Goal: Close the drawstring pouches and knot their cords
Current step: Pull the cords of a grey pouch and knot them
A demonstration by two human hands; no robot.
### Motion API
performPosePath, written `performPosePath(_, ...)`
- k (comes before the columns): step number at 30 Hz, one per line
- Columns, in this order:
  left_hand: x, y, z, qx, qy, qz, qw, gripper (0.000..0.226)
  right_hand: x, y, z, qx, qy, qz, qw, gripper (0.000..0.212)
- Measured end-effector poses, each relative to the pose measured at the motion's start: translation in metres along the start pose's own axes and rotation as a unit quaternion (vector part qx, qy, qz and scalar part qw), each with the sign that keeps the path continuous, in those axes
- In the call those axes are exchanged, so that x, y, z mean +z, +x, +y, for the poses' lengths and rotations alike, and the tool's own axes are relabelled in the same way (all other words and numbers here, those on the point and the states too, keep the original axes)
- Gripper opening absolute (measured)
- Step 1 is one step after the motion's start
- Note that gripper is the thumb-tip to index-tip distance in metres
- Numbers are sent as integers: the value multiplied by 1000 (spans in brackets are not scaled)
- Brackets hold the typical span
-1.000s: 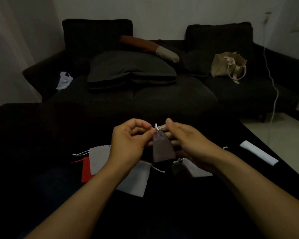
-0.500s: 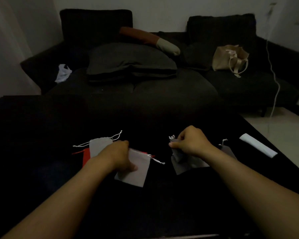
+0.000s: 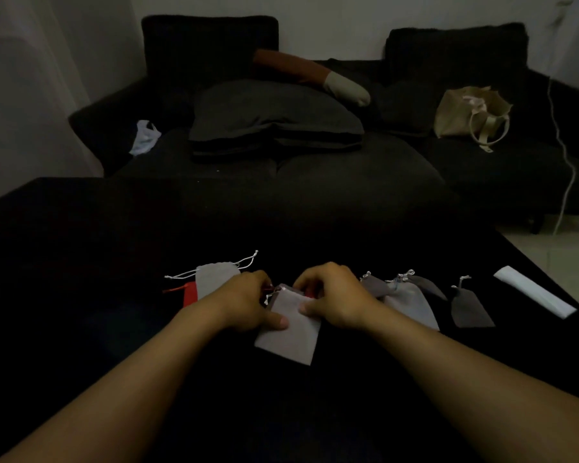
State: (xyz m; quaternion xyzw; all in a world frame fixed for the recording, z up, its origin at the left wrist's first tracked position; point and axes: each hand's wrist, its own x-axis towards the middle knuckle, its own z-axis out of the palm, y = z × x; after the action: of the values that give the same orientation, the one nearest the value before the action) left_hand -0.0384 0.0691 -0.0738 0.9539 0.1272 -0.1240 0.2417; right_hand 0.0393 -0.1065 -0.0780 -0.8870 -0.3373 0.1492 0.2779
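Pale grey cloth lies flat at the middle of the black surface (image 3: 81, 262): a light pouch (image 3: 290, 332) with its mouth turned away from the person, both hands upon its upper end. The left hand (image 3: 244, 304) has its thumb laid on the left edge of the cloth and its fingers curled over the mouth, seemingly pinching the cord (image 3: 270, 295) there, though the light is too dim to be sure. The right hand (image 3: 335, 297) grips the other corner of the mouth, thumb pressed onto the fabric and fingers bent over the top.

To the left, partly under the left hand, rests another pale pouch (image 3: 214, 279) with white cords trailing off both sides, and a red pouch (image 3: 190, 293) peeks out beside it, touching it. To the right lie pouches whose necks look gathered: a dark grey pouch (image 3: 375, 285) just beside the right hand, a light grey pouch (image 3: 411, 304) overlapping it, and a darker pouch (image 3: 470, 307) a little apart. Farther right sits a white flat strip (image 3: 535, 295) near the surface's edge.

Beyond stands a dark sofa (image 3: 315, 182) bearing a large grey cushion (image 3: 271, 115), a beige tote bag (image 3: 465, 115) and a white plastic bag (image 3: 145, 137).
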Motion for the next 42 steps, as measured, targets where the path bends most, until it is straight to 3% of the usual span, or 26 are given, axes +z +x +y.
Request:
performPosePath(4, 1, -3, -6, 14, -38, -36, 999, 69, 2, 5, -3, -44, 87, -16, 995, 27)
performPosePath(7, 0, -4, -11, 36, -39, 28, 998, 41, 8, 6, -5, -60, 128, 9, 990, 27)
performPosePath(10, -12, -11, -12, 43, -45, 117, 991, 28, 12, 10, -9, -58, 145, 29, 987, 23)
performPosePath(14, -19, -19, -12, 39, -44, 119, 991, 21, 10, 11, -15, -56, 198, -1, 979, 25)
performPosePath(20, -20, -20, -11, 40, -74, 96, 992, 43, 10, 12, -19, -4, 319, 42, 947, 15)
performPosePath(25, -19, -19, -10, 42, -96, 100, 989, 47, 8, 17, -14, -5, 233, -26, 972, 33)
performPosePath(27, -18, -18, -9, 51, -103, 110, 987, 43, 10, 17, -11, -11, 213, -52, 976, 27)
performPosePath(30, -16, -18, -8, 58, -115, 117, 985, 41, 13, 15, -9, 0, 261, -31, 965, 22)
performPosePath(35, -24, -21, -4, 39, -160, 74, 984, 63, 3, 12, -9, 78, 365, -42, 927, 18)
performPosePath(38, -25, -21, -5, 43, -158, 61, 985, 58, 6, 12, -13, 99, 411, -42, 905, 13)
performPosePath(42, -19, -18, -7, 53, -114, 78, 989, 40, 11, 14, -18, 94, 416, -30, 904, 6)
